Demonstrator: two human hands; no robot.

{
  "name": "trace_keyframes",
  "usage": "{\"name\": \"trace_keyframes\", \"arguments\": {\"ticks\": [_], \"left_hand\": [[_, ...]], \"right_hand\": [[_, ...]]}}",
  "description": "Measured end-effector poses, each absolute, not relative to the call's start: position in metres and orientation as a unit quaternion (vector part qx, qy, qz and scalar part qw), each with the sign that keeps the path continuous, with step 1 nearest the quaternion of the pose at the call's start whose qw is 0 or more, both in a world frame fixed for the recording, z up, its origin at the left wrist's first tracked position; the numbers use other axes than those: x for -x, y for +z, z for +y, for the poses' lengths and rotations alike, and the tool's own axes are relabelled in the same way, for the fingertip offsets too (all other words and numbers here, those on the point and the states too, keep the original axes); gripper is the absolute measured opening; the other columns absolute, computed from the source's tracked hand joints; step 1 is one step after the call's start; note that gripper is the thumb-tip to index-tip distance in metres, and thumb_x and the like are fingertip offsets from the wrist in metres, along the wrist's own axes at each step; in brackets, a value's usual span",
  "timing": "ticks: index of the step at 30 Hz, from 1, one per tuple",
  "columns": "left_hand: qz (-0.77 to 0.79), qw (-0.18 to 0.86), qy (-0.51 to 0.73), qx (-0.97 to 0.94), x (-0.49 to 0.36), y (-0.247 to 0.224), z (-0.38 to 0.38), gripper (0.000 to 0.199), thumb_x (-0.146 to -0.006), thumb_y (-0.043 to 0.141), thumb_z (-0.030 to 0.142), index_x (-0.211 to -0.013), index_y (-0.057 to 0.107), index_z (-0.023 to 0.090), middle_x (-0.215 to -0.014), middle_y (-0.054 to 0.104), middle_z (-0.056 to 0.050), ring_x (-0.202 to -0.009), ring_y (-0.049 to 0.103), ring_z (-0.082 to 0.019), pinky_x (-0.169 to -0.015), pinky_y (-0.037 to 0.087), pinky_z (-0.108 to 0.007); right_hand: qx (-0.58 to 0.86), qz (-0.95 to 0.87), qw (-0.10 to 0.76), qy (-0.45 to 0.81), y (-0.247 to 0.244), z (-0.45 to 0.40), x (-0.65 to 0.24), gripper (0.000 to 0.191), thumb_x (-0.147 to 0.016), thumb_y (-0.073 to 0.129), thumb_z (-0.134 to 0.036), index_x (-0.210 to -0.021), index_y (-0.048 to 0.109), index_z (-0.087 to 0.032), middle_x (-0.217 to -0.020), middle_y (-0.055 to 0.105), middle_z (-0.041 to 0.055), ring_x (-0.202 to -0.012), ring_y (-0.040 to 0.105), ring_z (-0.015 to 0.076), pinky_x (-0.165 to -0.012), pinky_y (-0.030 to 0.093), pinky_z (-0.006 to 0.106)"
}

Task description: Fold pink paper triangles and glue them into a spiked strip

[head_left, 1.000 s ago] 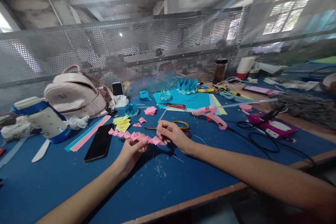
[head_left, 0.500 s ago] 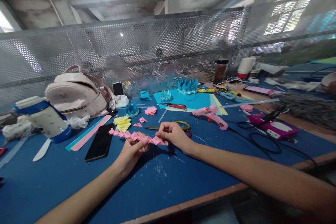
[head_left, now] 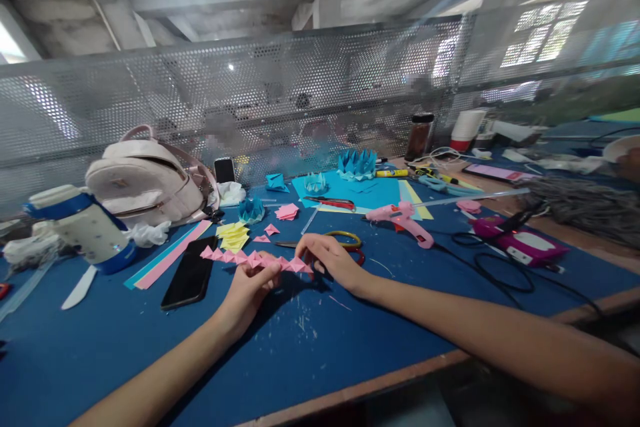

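Note:
A chain of folded pink paper pieces is pinched near its middle between the thumb and fingers of my left hand, above the blue table. My right hand is at the chain's right end, its fingers curled around that end; part of the grip is hidden. Just beyond the hands lie scissors with yellow and red handles. Loose pink folded pieces, a pink paper stack and yellow folded pieces sit behind the chain.
A black phone, paper strips, a bottle and a backpack are on the left. On the right lie a pink glue gun and a magenta device with black cables. Blue paper crowns stand behind.
The chain has shifted slightly left. My right hand's fingers have curled further down at its right end, while my left hand keeps its pinch.

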State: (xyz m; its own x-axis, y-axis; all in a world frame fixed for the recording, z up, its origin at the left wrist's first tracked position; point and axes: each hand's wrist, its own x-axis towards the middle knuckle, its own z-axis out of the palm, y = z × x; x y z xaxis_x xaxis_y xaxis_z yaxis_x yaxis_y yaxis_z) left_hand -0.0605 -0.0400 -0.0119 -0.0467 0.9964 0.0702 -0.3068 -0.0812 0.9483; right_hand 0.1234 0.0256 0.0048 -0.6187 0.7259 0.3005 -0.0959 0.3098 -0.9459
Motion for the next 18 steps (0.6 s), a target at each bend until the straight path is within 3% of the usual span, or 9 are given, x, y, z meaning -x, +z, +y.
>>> {"name": "trace_keyframes", "arguments": {"ticks": [6,13,18], "left_hand": [[0.464,0.455,0.588,-0.481,0.0607,-0.0124,-0.0411,0.024,-0.069,0.084,0.032,-0.069,0.068,0.014,-0.056,0.057,0.003,-0.055,0.047,-0.009,-0.053,0.035,-0.018],[0.484,0.403,0.559,-0.540,0.0632,-0.0119,-0.0418,0.022,-0.071,0.081,0.032,-0.068,0.068,0.015,-0.060,0.062,0.001,-0.054,0.051,-0.011,-0.054,0.038,-0.020],[0.482,0.391,0.548,-0.561,0.0653,-0.0136,-0.0407,0.021,-0.073,0.079,0.033,-0.071,0.069,0.015,-0.067,0.065,-0.001,-0.057,0.052,-0.012,-0.056,0.040,-0.022]], "right_hand": [[0.211,-0.770,0.303,0.520,0.0060,0.0182,-0.1245,0.041,-0.086,0.064,-0.054,-0.074,0.063,-0.014,-0.063,0.062,-0.0003,-0.048,0.051,0.0088,-0.047,0.039,0.019],[0.176,-0.810,0.246,0.502,0.0018,0.0200,-0.1260,0.044,-0.093,0.055,-0.050,-0.074,0.066,-0.013,-0.056,0.060,-0.0007,-0.045,0.052,0.0082,-0.046,0.041,0.018],[0.167,-0.830,0.264,0.462,0.0029,0.0180,-0.1264,0.043,-0.097,0.051,-0.044,-0.072,0.067,-0.012,-0.054,0.058,-0.0008,-0.047,0.053,0.0081,-0.050,0.040,0.017]]}}
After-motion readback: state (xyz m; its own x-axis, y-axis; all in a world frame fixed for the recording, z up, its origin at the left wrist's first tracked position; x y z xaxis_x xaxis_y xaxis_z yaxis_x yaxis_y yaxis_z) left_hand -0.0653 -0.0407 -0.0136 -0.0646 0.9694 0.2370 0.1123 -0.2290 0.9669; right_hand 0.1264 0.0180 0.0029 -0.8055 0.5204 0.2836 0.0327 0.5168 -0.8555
